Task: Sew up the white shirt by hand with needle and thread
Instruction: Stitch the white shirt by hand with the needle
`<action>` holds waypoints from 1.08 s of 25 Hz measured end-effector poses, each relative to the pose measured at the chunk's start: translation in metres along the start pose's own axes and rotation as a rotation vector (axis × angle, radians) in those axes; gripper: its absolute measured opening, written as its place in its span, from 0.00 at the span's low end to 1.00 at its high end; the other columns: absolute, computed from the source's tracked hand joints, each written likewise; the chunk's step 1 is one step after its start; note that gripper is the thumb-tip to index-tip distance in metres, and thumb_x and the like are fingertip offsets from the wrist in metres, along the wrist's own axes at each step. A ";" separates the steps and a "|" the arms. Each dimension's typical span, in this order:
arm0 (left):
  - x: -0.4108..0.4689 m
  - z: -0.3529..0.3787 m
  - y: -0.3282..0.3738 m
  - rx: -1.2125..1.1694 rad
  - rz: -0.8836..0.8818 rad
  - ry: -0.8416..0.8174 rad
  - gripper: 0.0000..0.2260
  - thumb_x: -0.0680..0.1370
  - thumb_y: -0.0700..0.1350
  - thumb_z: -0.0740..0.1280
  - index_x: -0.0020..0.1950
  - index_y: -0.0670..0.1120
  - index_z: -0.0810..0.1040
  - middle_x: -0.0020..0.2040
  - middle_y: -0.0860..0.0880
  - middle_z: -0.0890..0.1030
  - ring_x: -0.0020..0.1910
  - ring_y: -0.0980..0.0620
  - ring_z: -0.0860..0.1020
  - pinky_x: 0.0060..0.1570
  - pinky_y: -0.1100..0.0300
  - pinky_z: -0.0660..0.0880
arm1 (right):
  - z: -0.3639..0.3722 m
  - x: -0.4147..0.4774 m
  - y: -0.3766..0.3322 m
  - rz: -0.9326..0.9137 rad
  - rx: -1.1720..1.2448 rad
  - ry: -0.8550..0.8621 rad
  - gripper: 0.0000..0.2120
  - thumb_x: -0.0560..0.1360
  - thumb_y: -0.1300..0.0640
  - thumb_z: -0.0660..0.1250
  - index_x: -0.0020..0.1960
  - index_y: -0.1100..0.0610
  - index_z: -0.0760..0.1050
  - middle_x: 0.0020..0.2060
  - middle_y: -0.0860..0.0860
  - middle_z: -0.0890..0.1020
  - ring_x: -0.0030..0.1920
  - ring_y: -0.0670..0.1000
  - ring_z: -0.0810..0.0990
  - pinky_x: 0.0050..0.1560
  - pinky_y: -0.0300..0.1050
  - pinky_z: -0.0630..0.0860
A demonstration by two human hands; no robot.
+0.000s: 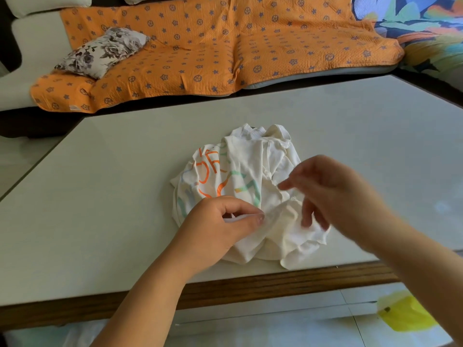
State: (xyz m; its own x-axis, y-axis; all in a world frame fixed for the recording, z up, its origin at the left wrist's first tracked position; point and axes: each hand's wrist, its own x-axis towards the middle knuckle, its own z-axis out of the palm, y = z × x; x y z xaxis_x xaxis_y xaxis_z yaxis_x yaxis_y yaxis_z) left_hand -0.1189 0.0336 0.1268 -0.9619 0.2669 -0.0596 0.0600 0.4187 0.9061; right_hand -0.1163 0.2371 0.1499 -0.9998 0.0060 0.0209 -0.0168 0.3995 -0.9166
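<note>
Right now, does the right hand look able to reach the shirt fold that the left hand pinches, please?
Probably yes: the right hand hovers over the shirt close beside the left hand, with only cloth between them. It is blurred, so its grip is unclear.

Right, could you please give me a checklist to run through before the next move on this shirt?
1. The white shirt lies on the table: ok.
2. The left hand pinches the fabric: ok.
3. The right hand holds a needle: cannot tell, it is blurred.
4. A thread is ready: cannot tell, none shows.
5. The fabric is spread flat for sewing: not ok, it lies crumpled.
</note>
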 end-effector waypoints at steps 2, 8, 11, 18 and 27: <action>0.001 0.001 0.001 -0.009 0.005 0.021 0.02 0.73 0.52 0.73 0.43 0.60 0.85 0.44 0.54 0.85 0.50 0.49 0.81 0.56 0.52 0.77 | 0.016 -0.018 -0.008 -0.020 0.033 -0.158 0.06 0.79 0.60 0.62 0.45 0.52 0.74 0.40 0.47 0.85 0.30 0.53 0.83 0.28 0.46 0.76; -0.001 -0.007 0.000 0.048 0.033 0.026 0.06 0.73 0.48 0.73 0.42 0.60 0.85 0.41 0.57 0.84 0.44 0.57 0.80 0.45 0.70 0.74 | 0.017 -0.021 -0.002 -0.044 -0.060 -0.091 0.09 0.78 0.61 0.64 0.46 0.49 0.79 0.31 0.47 0.85 0.31 0.44 0.83 0.36 0.30 0.75; -0.002 -0.008 0.001 0.070 0.047 0.069 0.05 0.73 0.46 0.73 0.41 0.57 0.86 0.42 0.55 0.84 0.43 0.60 0.80 0.43 0.73 0.73 | 0.016 -0.021 -0.001 -0.011 -0.083 -0.120 0.10 0.77 0.61 0.65 0.46 0.47 0.81 0.31 0.46 0.85 0.30 0.43 0.83 0.35 0.32 0.77; 0.000 -0.006 0.001 0.098 0.104 0.091 0.06 0.73 0.45 0.74 0.40 0.57 0.84 0.41 0.58 0.83 0.40 0.65 0.78 0.41 0.75 0.70 | 0.012 -0.020 -0.003 0.000 -0.160 -0.180 0.09 0.76 0.59 0.67 0.44 0.46 0.82 0.30 0.44 0.85 0.32 0.42 0.83 0.38 0.35 0.80; 0.000 -0.007 0.000 0.103 0.096 0.075 0.07 0.74 0.46 0.73 0.39 0.59 0.84 0.37 0.61 0.81 0.38 0.66 0.77 0.40 0.76 0.69 | 0.010 -0.021 -0.003 0.023 -0.111 -0.229 0.09 0.77 0.60 0.66 0.44 0.48 0.82 0.32 0.46 0.85 0.34 0.44 0.84 0.40 0.36 0.81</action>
State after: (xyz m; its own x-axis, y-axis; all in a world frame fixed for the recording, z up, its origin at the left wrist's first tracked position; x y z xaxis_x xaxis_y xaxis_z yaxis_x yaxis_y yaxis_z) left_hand -0.1204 0.0272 0.1301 -0.9673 0.2465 0.0605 0.1766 0.4825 0.8579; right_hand -0.0958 0.2263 0.1481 -0.9771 -0.1869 -0.1021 -0.0052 0.5002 -0.8659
